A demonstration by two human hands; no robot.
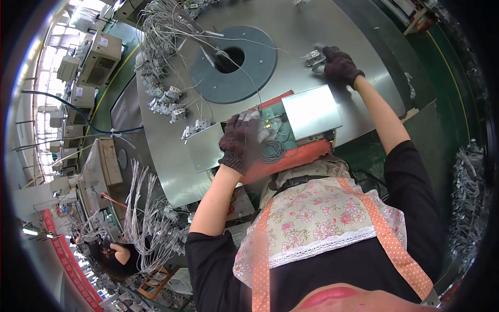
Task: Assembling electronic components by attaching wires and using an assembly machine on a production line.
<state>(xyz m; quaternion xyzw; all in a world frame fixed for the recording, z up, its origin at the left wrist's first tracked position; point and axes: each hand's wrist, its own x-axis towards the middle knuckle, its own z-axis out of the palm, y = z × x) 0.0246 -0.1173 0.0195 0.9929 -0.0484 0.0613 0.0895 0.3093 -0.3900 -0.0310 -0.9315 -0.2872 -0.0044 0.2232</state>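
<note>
We find two gloved hands at a steel table. The right hand is at the far right, its thumb and fingers about a small metal connector; whether they pinch it or only touch it, we cannot tell. The connector is on the right of the grey disc, and a thin lead runs from its left side toward the disc.

The left hand is nearer, over the left part of a red-sided fixture, its fingers toward the green bed. Its fingertips are indistinct, so we cannot tell whether they hold anything. A coil of grey wire lies on that bed, between the left hand and the bright metal plate.

In our judgement, the connector is best handled by its metal body, with no pull on the lead. We advise leaving slack across the disc, keeping the coil clear of the plate's edge, and steadying the fixture with a light left hand.
</note>
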